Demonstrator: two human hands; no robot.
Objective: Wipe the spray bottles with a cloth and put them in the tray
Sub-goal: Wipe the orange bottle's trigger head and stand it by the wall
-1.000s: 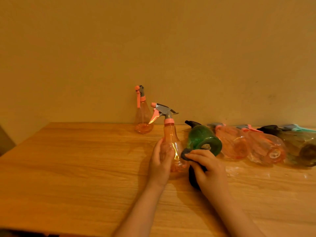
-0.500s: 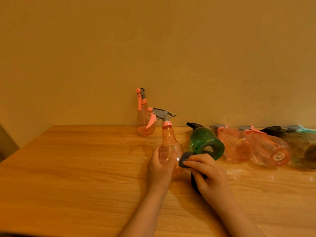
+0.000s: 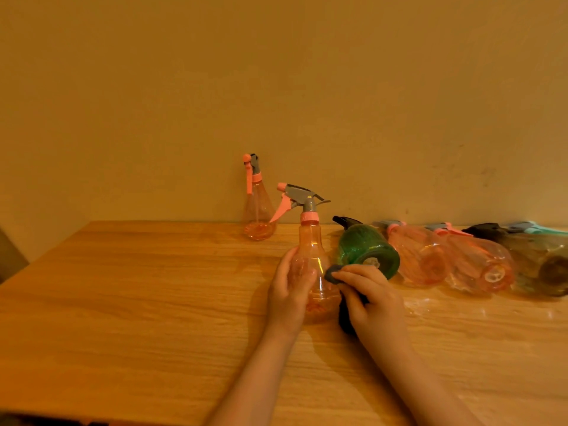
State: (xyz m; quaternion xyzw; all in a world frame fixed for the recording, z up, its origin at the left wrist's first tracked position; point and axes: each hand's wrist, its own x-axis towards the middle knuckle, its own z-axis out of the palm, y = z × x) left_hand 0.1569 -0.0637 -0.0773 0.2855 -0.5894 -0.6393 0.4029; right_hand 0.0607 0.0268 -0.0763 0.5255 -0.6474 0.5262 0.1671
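An orange spray bottle (image 3: pixel 310 247) with a grey and pink trigger head stands upright on the wooden table (image 3: pixel 138 302). My left hand (image 3: pixel 290 290) grips its body from the left. My right hand (image 3: pixel 373 298) presses a dark cloth (image 3: pixel 333 276) against the bottle's right side; most of the cloth is hidden under the hand. A second orange spray bottle (image 3: pixel 257 207) stands upright by the wall. A green bottle (image 3: pixel 367 249) lies on its side just right of the held one. No tray is recognisable in view.
Right of the green bottle lie two pink-orange bottles (image 3: pixel 419 256) (image 3: pixel 479 265), then a dark bottle (image 3: pixel 541 262) at the right edge with a teal trigger head (image 3: pixel 534 227) behind it. A plain wall (image 3: pixel 276 87) backs the table.
The view has shifted slightly. My right hand with the cloth has stayed at the bottle's right side, rubbing it a little. My left hand keeps its hold on the upright bottle.
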